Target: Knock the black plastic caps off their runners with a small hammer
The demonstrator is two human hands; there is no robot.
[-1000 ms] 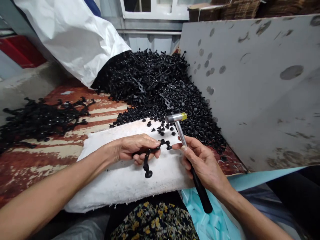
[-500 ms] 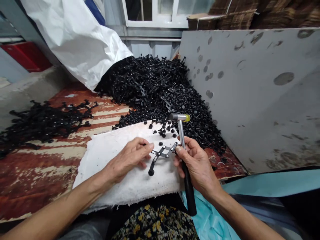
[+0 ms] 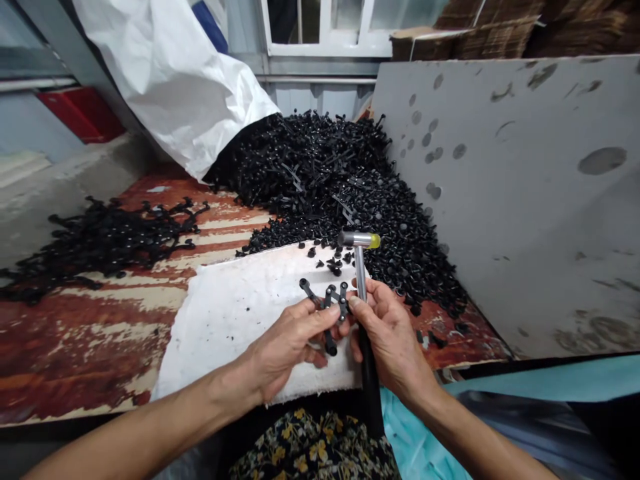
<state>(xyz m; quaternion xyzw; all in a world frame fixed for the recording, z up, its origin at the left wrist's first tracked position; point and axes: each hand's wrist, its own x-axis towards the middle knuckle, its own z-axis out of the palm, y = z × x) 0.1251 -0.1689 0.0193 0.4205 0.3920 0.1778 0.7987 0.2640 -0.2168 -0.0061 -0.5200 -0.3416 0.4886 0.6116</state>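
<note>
A small black scissor-style linkage (image 3: 330, 298) with silvery rivets is pinched in my left hand (image 3: 295, 330), its arms folded closer together above the white cloth. My right hand (image 3: 387, 327) is wrapped around a mallet (image 3: 361, 267) with a black grip, a metal shaft and a head with one dark and one yellow face. That hand's thumb and fingertip also meet the right end of the linkage. Several loose black round-headed pieces (image 3: 334, 267) lie on the cloth just beyond the hands.
A white cloth pad (image 3: 220, 333) covers part of the worn red-brown table (image 3: 75, 333). Behind it rises a big heap of black parts (image 3: 320, 160), partly under a white sack (image 3: 175, 87). More black linkages (image 3: 115, 240) lie at left. A grey board (image 3: 525, 200) stands along the right.
My left hand has moved right and taken hold of the linkage, which is now folded tighter and turned. The mallet stays in my right hand. The view has shifted slightly left.
</note>
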